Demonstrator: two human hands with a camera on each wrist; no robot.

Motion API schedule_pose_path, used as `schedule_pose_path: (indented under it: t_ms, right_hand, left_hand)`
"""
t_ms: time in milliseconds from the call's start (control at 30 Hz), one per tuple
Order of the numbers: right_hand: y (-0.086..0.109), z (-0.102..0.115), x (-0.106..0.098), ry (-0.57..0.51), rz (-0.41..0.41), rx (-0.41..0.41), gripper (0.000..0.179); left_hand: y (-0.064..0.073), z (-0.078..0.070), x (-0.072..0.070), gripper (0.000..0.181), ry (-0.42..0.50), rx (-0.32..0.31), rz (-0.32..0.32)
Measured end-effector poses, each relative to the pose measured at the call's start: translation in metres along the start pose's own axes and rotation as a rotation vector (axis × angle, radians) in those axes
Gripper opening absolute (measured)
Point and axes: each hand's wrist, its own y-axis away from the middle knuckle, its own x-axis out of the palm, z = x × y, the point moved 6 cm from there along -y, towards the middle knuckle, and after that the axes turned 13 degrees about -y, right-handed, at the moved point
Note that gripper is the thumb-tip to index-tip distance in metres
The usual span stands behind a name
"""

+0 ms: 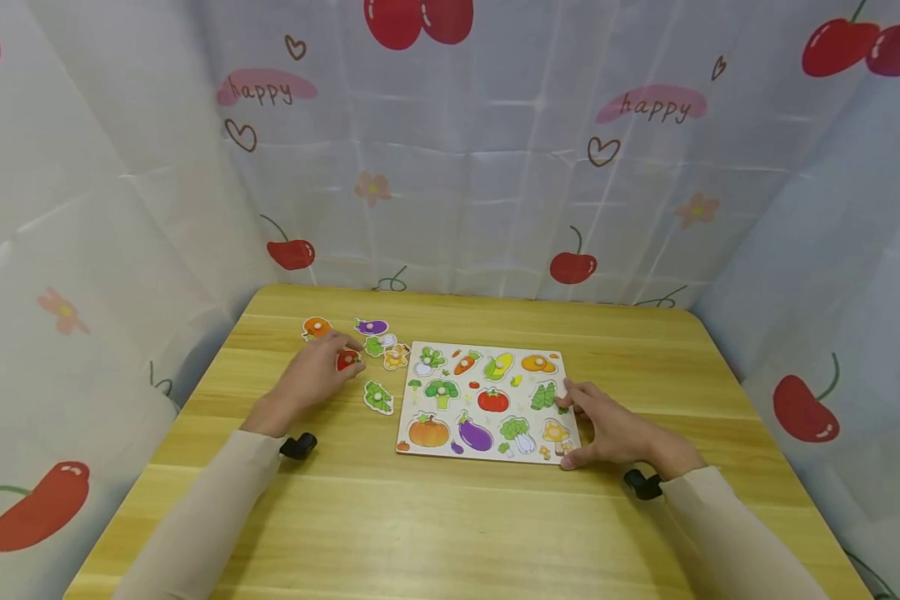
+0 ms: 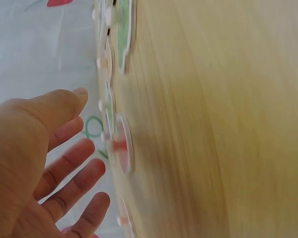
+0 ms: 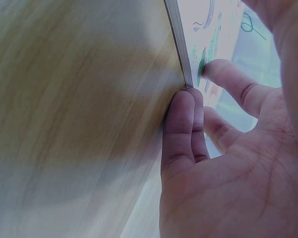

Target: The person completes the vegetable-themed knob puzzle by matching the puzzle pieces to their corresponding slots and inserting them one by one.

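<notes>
My left hand (image 1: pixel 311 371) hovers over a knobbed wooden tomato piece (image 1: pixel 347 360) at the left of the table. In the left wrist view its fingers are spread and relaxed, with a gap between them and the red piece (image 2: pixel 122 157). To the right lies a vegetable puzzle board (image 1: pixel 457 400), flat on the table, with printed and knobbed vegetables on it. My right hand (image 1: pixel 618 429) rests against the board's right edge. In the right wrist view, two fairly straight fingers touch the board edge (image 3: pixel 180 44), while another fingertip touches its face.
Around my left hand lie loose knobbed pieces: a pumpkin (image 1: pixel 317 327), an eggplant (image 1: pixel 372 327), a leafy cabbage (image 1: pixel 379 344), a mushroom (image 1: pixel 396 357) and a green vegetable (image 1: pixel 378 397). Cherry-patterned curtains (image 1: pixel 457 208) enclose the wooden table (image 1: pixel 450 525) at the back and sides.
</notes>
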Motion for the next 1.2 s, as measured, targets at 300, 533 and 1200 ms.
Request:
schedule_pose_path:
  t_ms: [300,533,1200]
  right_hand:
    - [0.000,-0.003,0.000,0.003,0.000,0.017,0.110]
    - [-0.001,-0.004,0.001,0.015,0.003,0.015,0.109]
    - [-0.001,-0.006,0.001,0.008,0.008,0.034,0.110]
  left_hand:
    - [-0.003,0.034,-0.001,0.049,0.024,-0.112,0.037]
    - [-0.006,0.054,-0.001,0.060,0.000,-0.167,0.031]
    - [-0.010,0.040,0.004,0.015,0.007,0.010,-0.008]
